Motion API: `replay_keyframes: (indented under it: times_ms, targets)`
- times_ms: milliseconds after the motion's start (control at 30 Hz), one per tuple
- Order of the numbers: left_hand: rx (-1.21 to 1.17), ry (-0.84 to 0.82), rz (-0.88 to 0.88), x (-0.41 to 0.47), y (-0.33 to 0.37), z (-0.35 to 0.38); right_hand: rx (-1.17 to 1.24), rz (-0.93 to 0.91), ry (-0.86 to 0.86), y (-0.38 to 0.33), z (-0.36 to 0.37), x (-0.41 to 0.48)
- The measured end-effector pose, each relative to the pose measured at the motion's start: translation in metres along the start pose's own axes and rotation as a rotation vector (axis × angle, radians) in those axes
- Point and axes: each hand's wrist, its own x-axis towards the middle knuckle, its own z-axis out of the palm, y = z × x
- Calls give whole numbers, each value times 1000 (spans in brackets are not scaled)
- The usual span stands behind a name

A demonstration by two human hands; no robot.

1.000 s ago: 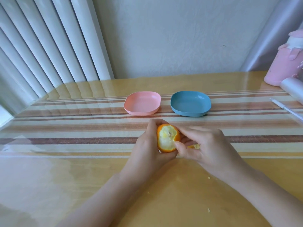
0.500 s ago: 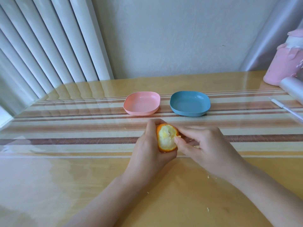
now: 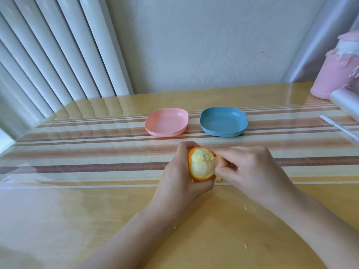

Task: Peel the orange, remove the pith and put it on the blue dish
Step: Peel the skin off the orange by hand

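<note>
Only partly peeled: small round orange [image 3: 202, 166] gripped in left hand [image 3: 179, 178], right hand [image 3: 251, 169] pinching its peel, blue rounded plastic dish [image 3: 223, 131] beyond the hands holding nothing yet.

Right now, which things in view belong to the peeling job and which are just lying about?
In the job:
orange, partly peeled
left hand, gripping it
right hand, pinching its peel
blue dish, empty

Lying about:
pink dish
pink container
clear roll
thin white stick
</note>
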Motion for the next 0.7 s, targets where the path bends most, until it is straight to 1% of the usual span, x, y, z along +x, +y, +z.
replay_keyframes:
  times_ms: [100, 233, 333, 467, 500, 600, 700]
  targets:
    - [-84, -76, -16, -1, 3, -2, 83, 92, 53, 4, -3, 0]
    - [-214, -120, -87, -1, 2, -2, 203, 190, -46, 5, -3, -3]
    - [-280, -110, -144, 4, -2, -5, 136, 227, -99, 9, 1, -4]
    - [-296, -92, -184, 7, -5, -9, 58, 214, -60, 12, 1, -4]
    - [-275, -84, -185, 7, -6, -9, 104, 241, -59, 11, 0, -3]
    - [-207, -83, -164, 6, -8, -10, 394, 360, -141, 5, -3, -2]
    - [-163, -88, -106, 3, -7, -8, 438, 312, -198, 1, 2, -4]
